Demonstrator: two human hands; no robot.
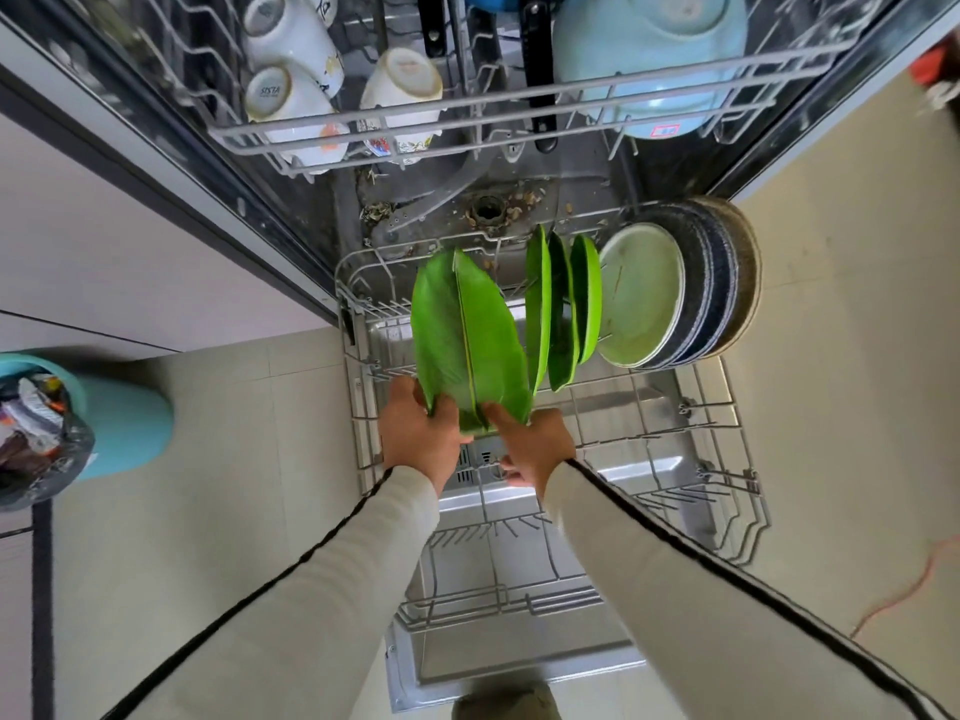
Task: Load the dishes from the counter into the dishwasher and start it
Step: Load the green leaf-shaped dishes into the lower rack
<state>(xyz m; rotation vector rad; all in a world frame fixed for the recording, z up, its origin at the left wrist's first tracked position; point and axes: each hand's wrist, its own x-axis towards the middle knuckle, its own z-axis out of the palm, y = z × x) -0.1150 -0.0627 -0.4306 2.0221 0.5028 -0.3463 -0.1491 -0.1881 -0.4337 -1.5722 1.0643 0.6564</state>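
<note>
Two green leaf-shaped plates (pixel 467 335) stand on edge over the left part of the pulled-out lower rack (pixel 727 459). My left hand (pixel 418 433) grips the left one at its near end, and my right hand (pixel 535 446) pinches the right one. To their right, three round green plates (pixel 563 304) stand upright in the rack, then a pale green plate (pixel 641 296) and several dark plates (pixel 722 283). The upper rack (pixel 415 114) holds white mugs (pixel 291 54), a light blue bowl (pixel 649 59) and black-handled utensils (pixel 537 70).
The open dishwasher door (pixel 498 652) lies flat under the lower rack. A teal bin (pixel 88 418) full of rubbish stands on the tiled floor at the left. An orange cord (pixel 904 589) runs across the floor at the right. Food debris lies around the drain (pixel 488 207).
</note>
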